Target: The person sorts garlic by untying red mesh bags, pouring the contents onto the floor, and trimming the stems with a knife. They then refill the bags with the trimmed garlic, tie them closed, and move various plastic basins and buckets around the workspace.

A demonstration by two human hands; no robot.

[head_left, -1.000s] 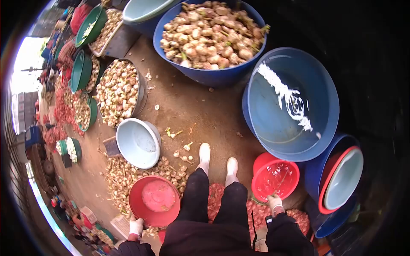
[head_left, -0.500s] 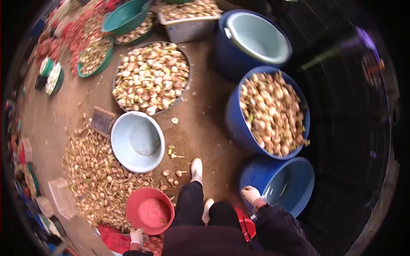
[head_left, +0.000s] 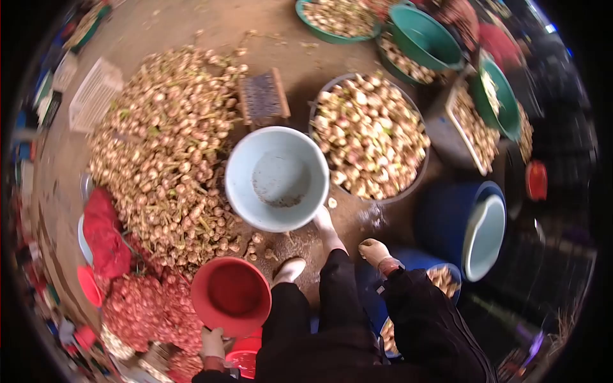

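My left hand [head_left: 212,343], in a pale glove, grips the lower rim of a red basin [head_left: 231,300]; no bulbs show inside it. The basin hangs tilted over the edge of a heap of garlic bulbs [head_left: 159,140]. My right hand [head_left: 373,251], gloved too, is held out with its fingers curled in and no object showing in them. Below that hand stands a blue barrel [head_left: 408,256], partly hidden by my sleeve, with garlic in view beside the arm. In front of my feet sits a pale blue basin [head_left: 278,185] with some dirt on its bottom.
A small stool [head_left: 264,97] stands behind the pale basin. To its right is a round tub [head_left: 424,167] heaped with garlic. Red mesh sacks [head_left: 150,309] lie at left. A blue barrel [head_left: 447,210] holding a light tub [head_left: 486,236] stands at right. Another person [head_left: 456,19] is at the back.
My view has swung left, so the heap and the pale basin now sit more central. My feet have shifted toward the pale basin. The red basin stays in my left hand, tilted differently.
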